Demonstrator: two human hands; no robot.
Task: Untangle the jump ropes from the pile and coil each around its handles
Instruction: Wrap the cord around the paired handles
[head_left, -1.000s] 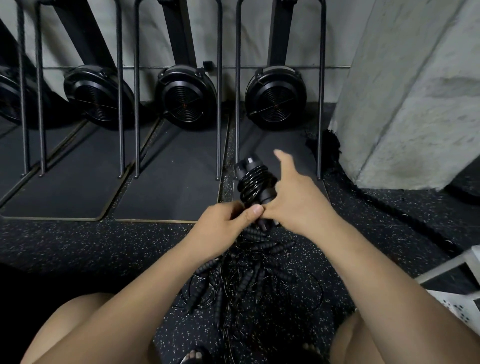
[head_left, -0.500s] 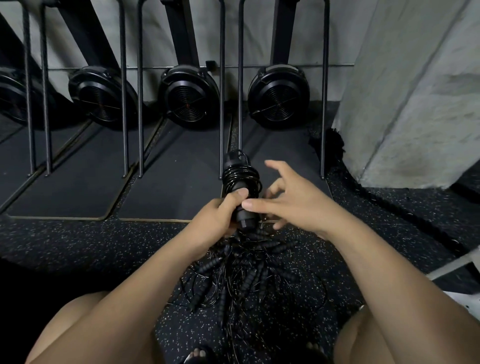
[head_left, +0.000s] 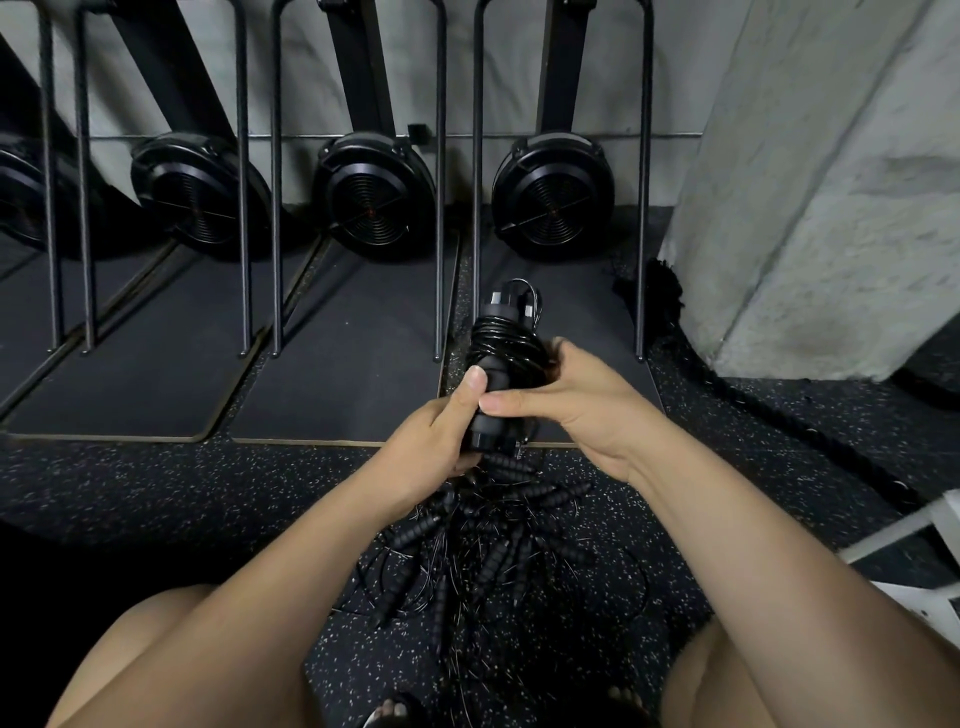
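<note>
Black rubber floor (head_left: 156, 493) with tiny white specks spreads under the person's knees. Both hands hold one coiled jump rope (head_left: 501, 345) up over the floor. The left hand (head_left: 434, 449) is curled round the bottom of the handles (head_left: 485, 418), thumb lying up along them. The right hand (head_left: 582, 402) wraps round the shiny rope loops from the right side, thumb pressing on the handles. The rope is thin, black and glossy, wound in tight rings. Below the hands lies the pile (head_left: 488, 551) of bumpy black grips and thin tangled cords. Flat dark mats (head_left: 337, 358) lie just beyond, with thin metal bars (head_left: 439, 291) standing by them. A rough grey pillar (head_left: 831, 208) stands to the right. Open floor shows to the left of the pile.
</note>
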